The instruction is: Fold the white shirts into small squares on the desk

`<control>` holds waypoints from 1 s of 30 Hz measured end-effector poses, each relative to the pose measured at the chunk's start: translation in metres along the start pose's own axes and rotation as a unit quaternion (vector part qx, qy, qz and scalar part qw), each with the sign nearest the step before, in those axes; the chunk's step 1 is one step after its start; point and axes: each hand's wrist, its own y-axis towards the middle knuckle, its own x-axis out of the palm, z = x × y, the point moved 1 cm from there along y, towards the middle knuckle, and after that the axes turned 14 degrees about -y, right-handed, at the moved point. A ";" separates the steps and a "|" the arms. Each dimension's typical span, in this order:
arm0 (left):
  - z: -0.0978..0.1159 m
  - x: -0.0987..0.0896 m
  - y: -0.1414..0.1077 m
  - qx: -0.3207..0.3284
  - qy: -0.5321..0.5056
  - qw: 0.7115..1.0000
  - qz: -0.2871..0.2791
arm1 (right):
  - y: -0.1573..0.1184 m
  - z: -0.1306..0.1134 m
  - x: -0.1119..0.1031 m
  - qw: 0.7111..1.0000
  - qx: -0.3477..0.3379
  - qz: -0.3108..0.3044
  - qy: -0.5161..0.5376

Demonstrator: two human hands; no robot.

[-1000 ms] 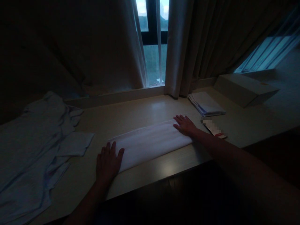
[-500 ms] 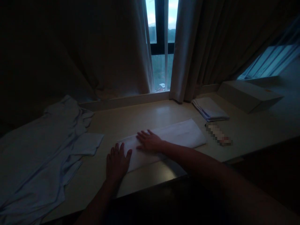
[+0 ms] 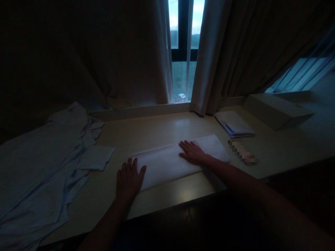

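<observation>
A white cloth [image 3: 162, 165], folded into a long flat strip, lies on the pale tabletop [image 3: 146, 130]. My left hand [image 3: 129, 179] rests at the strip's left end with its fingers spread, partly on the tabletop. On the right half of the cloth lies my right hand [image 3: 192, 152], flat, fingers stretched toward the upper left. Neither hand grips anything.
A large heap of loose white cloth [image 3: 39, 167] covers the left side. Behind the strip's right end sits a small folded stack [image 3: 234, 123]. A blurred-out object [image 3: 242, 151] lies before it, and a box [image 3: 278, 109] stands at the back right. Curtains hang behind.
My right hand has slid to the right along the cloth, from near its left part onto its right half. My left hand has barely moved.
</observation>
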 end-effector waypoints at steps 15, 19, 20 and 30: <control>-0.004 0.002 0.010 -0.018 0.021 0.999 -0.018 | -0.054 0.129 0.015 0.985 0.154 0.010 -0.077; 0.015 -0.008 0.029 0.062 0.046 0.997 -0.004 | -0.055 0.128 0.014 0.986 0.153 0.011 -0.070; 0.019 -0.008 0.034 0.084 0.042 0.995 -0.016 | -0.055 0.128 0.014 0.986 0.153 0.011 -0.069; 0.010 0.024 0.058 0.024 -0.027 0.999 -0.016 | -0.055 0.128 0.015 0.985 0.156 0.007 -0.067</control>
